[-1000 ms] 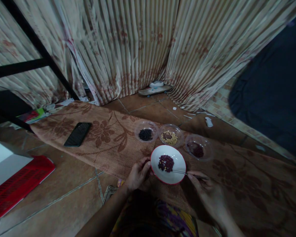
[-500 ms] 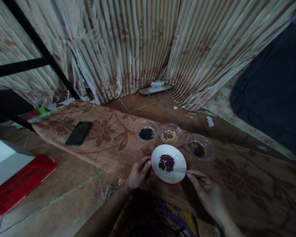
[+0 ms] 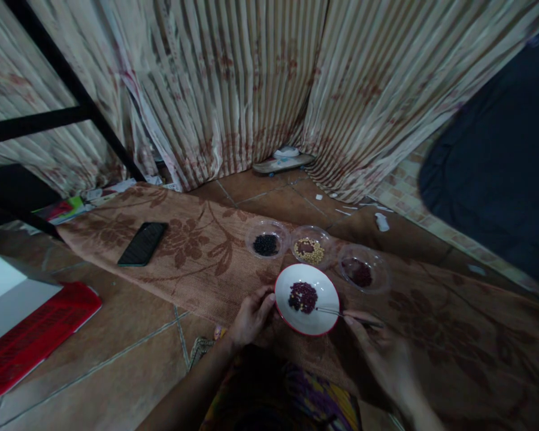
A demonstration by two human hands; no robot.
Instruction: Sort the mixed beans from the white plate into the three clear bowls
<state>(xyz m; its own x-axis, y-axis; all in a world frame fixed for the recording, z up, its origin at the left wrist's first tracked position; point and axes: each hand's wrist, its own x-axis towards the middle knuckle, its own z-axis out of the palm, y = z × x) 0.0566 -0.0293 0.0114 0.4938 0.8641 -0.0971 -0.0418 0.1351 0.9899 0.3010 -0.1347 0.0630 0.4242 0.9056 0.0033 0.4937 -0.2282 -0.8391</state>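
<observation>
My left hand (image 3: pixel 253 314) grips the left rim of a white bowl with a red edge (image 3: pixel 326 287), thumb on the rim. Inside the bowl lies a heap of dark red beans (image 3: pixel 305 293), with some black and yellow ones at its lower left. In my right hand (image 3: pixel 377 347) is a pair of thin metal tweezers (image 3: pixel 327 310), closed between thumb and fingers. Their tips reach over the bowl's right rim to the edge of the heap. Behind the bowl stand three clear plastic cups: one with black beans (image 3: pixel 265 243), one with yellow beans (image 3: pixel 312 254), one with dark red beans (image 3: pixel 359 273).
A brown patterned cloth (image 3: pixel 197 281) covers the low table under the bowl. A phone (image 3: pixel 142 244) lies on its left part. A red basket (image 3: pixel 49 329) sits on the tiled floor at left. Striped curtains (image 3: pixel 233 90) hang behind, with a skateboard (image 3: pixel 282 163) at their foot.
My right hand and the tweezers have shifted slightly to the right. My left hand stays on the bowl, and the beans look the same.
</observation>
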